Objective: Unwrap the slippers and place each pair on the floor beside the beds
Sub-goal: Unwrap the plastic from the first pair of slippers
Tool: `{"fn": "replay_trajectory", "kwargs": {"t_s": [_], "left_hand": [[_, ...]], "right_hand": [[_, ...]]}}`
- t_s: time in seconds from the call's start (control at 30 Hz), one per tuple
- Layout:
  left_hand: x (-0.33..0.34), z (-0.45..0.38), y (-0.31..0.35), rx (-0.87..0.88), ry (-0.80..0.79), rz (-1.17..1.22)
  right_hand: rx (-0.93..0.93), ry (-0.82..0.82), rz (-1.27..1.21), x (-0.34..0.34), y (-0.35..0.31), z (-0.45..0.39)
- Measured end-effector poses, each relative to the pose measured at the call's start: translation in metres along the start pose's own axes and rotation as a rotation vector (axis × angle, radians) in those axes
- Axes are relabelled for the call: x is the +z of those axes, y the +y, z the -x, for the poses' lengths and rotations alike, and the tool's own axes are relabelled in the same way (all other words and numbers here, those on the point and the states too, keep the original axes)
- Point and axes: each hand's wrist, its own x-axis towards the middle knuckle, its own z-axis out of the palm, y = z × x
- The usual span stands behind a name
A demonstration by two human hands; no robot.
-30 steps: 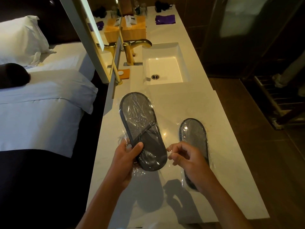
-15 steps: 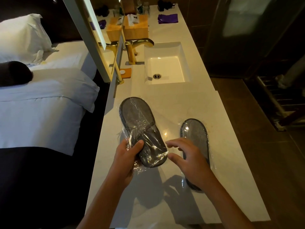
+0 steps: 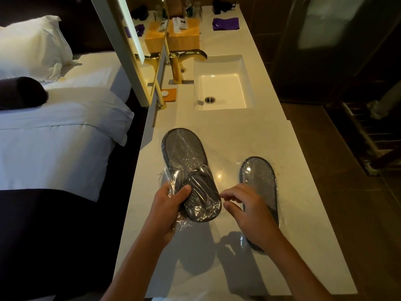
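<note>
A pair of grey slippers in clear plastic wrap is held just above the white counter. My left hand grips its near end, thumb on top, with crumpled plastic bunched under the palm. My right hand hovers to the right of that end, fingers spread and curled, touching nothing that I can make out. A second wrapped pair of slippers lies flat on the counter under and beyond my right hand, partly hidden by it.
A sunken white sink with a gold tap lies beyond the slippers. A wooden box and a purple cloth sit at the far end. A mirror edges the counter's left. A white bed stands left, dark tiled floor right.
The held pair has dropped lower and its plastic has bunched at the near end. My right hand has opened out from a pinch beside it.
</note>
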Motion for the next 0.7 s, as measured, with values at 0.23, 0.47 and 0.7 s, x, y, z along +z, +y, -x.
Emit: {"fn": "replay_trajectory", "kwargs": {"t_s": [0.23,0.47,0.7], "left_hand": [[-0.001,0.0,-0.004,-0.034,0.018,0.022],[0.005,-0.002,-0.009,-0.084,0.081,0.047],[0.009,-0.003,-0.011,-0.116,0.112,0.033]], "right_hand": [[-0.057,0.024,0.019,0.001,0.003,0.001],[-0.19,0.085,0.075,0.003,0.003,0.007],[-0.245,0.109,0.103,0.002,-0.004,0.016]]}}
